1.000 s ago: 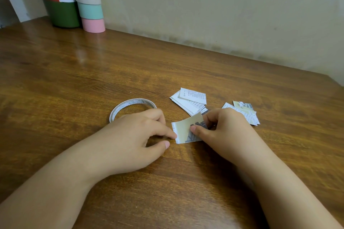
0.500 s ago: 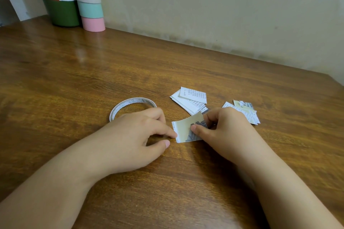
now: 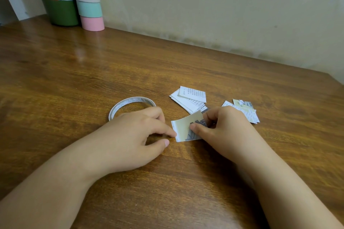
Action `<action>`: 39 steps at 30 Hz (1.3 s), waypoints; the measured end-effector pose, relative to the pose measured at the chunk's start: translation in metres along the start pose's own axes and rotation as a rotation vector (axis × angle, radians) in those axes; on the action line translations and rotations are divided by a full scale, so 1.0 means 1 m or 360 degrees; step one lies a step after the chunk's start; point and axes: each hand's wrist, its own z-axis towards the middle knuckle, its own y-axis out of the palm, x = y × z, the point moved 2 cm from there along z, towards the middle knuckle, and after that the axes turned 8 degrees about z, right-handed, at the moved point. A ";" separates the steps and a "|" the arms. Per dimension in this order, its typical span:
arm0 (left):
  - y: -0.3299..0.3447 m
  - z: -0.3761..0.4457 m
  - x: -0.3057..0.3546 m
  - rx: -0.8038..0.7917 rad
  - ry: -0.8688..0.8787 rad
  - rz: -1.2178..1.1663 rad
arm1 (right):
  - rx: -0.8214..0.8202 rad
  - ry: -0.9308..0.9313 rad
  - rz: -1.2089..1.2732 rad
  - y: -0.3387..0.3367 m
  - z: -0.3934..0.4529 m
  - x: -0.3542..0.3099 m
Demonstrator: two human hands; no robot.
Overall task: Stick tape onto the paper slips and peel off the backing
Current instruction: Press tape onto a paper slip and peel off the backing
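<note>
A small paper slip [image 3: 183, 129] with a beige strip of tape backing across it lies on the wooden table [image 3: 74, 80]. My right hand [image 3: 223, 130] pinches the slip's right part, thumb on top. My left hand [image 3: 134, 135] rests on the table, its index fingertip touching the slip's left edge, thumb just below it. A thin roll of double-sided tape [image 3: 130, 105] lies flat behind my left hand, partly hidden by it. A stack of printed slips [image 3: 189, 98] sits behind the held slip.
A second small heap of slips [image 3: 245, 110] lies to the right of my right hand. At the back left stand a green cylinder [image 3: 57, 0] and a stack of pastel tape rolls [image 3: 89, 0]. The wall runs close along the table's far edge.
Almost nothing has moved; both hands stay at the slip, and the right thumb has shifted very slightly on it.
</note>
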 end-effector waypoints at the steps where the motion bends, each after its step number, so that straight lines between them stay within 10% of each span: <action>1: 0.000 0.000 0.000 -0.0001 0.0001 0.0004 | -0.0002 0.0006 -0.0001 0.000 0.000 0.000; 39: 0.002 0.001 0.003 0.0066 -0.0003 0.0046 | -0.0136 0.0051 0.0134 -0.013 0.007 0.016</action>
